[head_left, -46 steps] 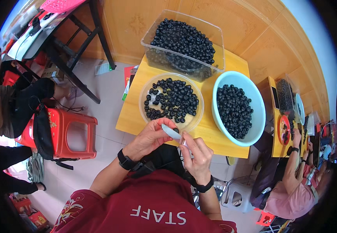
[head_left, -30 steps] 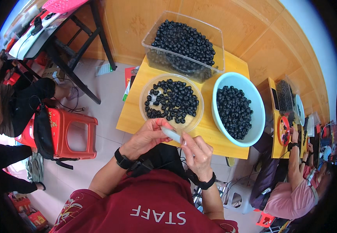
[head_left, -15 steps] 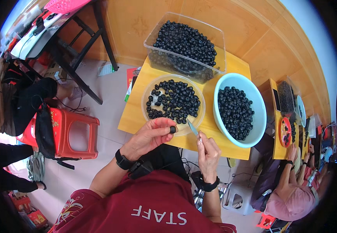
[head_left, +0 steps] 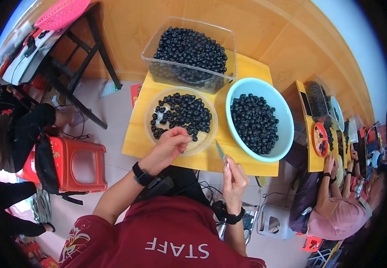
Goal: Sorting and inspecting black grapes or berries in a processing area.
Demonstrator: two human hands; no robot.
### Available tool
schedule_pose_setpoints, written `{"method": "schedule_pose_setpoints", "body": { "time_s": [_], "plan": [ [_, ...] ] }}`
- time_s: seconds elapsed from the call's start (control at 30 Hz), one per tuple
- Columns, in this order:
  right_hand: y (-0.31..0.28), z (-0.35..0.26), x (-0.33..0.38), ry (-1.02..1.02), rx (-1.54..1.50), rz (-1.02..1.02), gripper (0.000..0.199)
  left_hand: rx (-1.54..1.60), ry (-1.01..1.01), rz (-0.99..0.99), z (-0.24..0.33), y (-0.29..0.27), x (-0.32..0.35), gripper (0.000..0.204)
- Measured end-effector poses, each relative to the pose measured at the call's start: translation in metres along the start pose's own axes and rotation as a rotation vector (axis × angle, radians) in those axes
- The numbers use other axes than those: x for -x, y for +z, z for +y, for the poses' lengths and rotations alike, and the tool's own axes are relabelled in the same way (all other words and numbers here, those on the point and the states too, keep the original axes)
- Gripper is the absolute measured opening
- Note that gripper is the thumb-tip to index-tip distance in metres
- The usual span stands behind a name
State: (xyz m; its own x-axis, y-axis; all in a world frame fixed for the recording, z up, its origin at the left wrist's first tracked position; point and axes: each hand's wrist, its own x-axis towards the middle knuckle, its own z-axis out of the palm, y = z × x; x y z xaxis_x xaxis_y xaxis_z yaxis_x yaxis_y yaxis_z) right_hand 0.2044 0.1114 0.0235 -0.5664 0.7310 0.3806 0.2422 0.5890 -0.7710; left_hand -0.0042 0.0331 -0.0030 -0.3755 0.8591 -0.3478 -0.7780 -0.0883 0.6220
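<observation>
Over the near edge of a clear round tray (head_left: 214, 129), my left hand (head_left: 172, 145) is closed in a pinch. Whatever sits between its fingertips is mostly hidden; only a dark speck shows under them. Small black ring-shaped parts (head_left: 189, 111) lie loose in the tray, most of them to its right side. My right hand (head_left: 234, 181) grips a small knife (head_left: 220, 150), its narrow blade pointing up and away from me over the front of the yellow table (head_left: 247, 167). Blade and left fingers are apart.
A clear plastic bin (head_left: 191, 58) heaped with black parts stands at the back. To the right is a light-blue bowl (head_left: 287, 134) of the same parts. A red stool (head_left: 86, 165) is on the left. Farther right, another person (head_left: 336, 214) works at a similar table.
The black part that showed in my left fingertips is now out of clear sight. That hand has turned and shifted slightly toward the tray. My right hand still holds the knife. The view has shifted.
</observation>
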Motion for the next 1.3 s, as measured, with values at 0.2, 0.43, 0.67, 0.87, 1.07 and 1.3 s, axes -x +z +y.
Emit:
{"method": "schedule_pose_setpoints", "body": {
  "time_s": [0.2,0.43,0.67,0.87,1.07,1.3],
  "plan": [
    [-0.030,0.000,0.001,0.030,0.085,0.223,0.027,-0.158,0.006,-0.223,-0.008,0.079,-0.047,0.013],
    [-0.041,0.021,0.007,0.034,0.078,0.335,0.032,-0.404,-0.030,-0.342,-0.012,0.131,-0.072,0.056],
    [-0.039,0.019,0.007,0.155,0.069,0.299,0.029,-0.657,0.002,-0.266,0.050,0.041,-0.022,0.025],
    [-0.012,0.016,0.003,0.144,-0.047,0.169,0.027,-1.343,0.196,-0.254,0.042,-0.024,-0.009,0.019],
    [0.000,-0.003,-0.003,0.060,-0.003,0.099,0.027,-1.904,0.328,-0.198,0.004,-0.015,-0.005,0.015],
    [-0.001,0.003,-0.001,0.098,-0.003,0.092,0.027,-1.664,0.340,-0.315,0.014,-0.019,-0.002,0.020]
  ]
}}
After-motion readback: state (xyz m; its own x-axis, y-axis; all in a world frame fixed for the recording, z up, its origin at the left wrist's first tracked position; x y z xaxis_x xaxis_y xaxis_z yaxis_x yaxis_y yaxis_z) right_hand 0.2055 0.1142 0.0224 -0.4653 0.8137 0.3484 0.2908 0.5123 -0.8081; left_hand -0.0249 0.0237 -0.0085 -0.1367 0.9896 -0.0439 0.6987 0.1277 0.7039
